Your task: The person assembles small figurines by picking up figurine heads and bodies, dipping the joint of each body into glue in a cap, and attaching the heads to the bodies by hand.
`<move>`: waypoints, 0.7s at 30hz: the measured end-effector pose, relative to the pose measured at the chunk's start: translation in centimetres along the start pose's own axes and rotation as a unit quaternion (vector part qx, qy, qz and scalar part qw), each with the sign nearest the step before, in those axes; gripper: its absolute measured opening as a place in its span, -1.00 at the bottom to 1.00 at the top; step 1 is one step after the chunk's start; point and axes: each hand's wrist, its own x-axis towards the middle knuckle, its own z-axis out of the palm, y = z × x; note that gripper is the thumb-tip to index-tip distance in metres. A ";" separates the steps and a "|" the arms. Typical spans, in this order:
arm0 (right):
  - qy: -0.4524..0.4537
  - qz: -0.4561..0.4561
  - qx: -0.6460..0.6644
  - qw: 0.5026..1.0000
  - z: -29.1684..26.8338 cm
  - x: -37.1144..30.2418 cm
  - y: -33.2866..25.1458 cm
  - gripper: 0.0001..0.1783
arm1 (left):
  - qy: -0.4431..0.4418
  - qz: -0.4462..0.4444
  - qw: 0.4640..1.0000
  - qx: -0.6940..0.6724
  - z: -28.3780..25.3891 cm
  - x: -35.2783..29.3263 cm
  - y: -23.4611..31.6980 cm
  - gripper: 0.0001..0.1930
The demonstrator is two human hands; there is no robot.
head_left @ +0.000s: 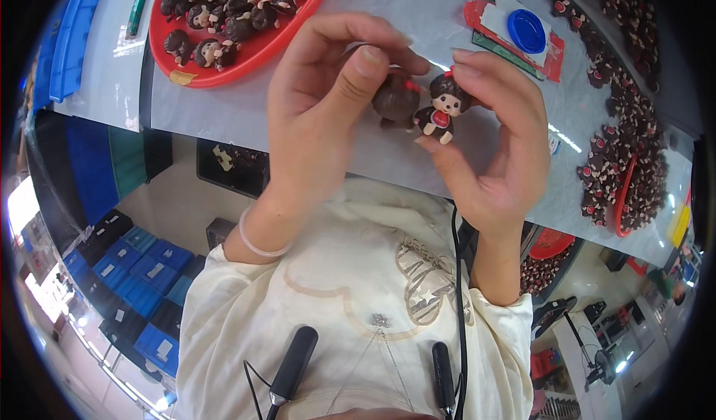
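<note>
My left hand (317, 103) pinches a small dark brown doll figurine (395, 99), its back of the head toward me and a bit of red on top. Beside it, a second monkey-like figurine (441, 114) with a pale face and red bib faces me, gripped between the thumb and fingers of my right hand (511, 148). The two figurines are held side by side above the table edge, close together; whether they touch I cannot tell. My left fingers partly hide the first figurine.
A red round tray (168, 66) of similar figurines stands at the far left. Toward the far right lie a blue round lid (527, 32) and a green-and-red card stack. Figurines (608, 170) are heaped along the right, and blue bins (156, 345) sit below left.
</note>
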 end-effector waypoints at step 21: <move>0.105 0.026 -0.049 0.993 1.0 -0.1 0.2 -0.51 | -0.020 -0.017 0.905 0.424 2.6 -1.4 0.0 -0.71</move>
